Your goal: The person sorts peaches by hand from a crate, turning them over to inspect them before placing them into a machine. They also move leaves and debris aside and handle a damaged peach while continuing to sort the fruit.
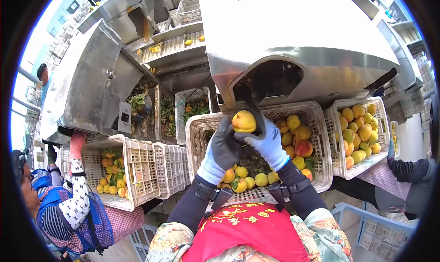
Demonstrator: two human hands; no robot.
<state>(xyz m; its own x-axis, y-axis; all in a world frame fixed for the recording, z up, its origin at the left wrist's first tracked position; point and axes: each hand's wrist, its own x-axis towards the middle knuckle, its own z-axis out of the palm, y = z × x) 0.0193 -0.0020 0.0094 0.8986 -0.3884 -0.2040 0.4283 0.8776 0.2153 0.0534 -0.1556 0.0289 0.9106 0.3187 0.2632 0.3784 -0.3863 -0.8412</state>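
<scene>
A yellow peach [244, 122] is held up between my two gloved hands, above the near side of a white plastic crate [324, 159]. Dark-coated fingers of my left hand [221, 151] close against the peach's left side. My right hand [267, 140], in a pale blue glove with a dark palm, wraps its right and underside. Below, several peaches [303, 147] fill the crate's right side and line its near edge. Leaves and a dark bottom show in the middle. My wrists hide part of the crate's near side.
A metal machine with a dark opening [270, 79] stands just beyond the crate. Other peach crates [362, 163] [137, 175] flank it. A co-worker [75, 207] stands at left, another person's sleeve [408, 170] at right. Farther back, a conveyor [172, 46] carries a few peaches.
</scene>
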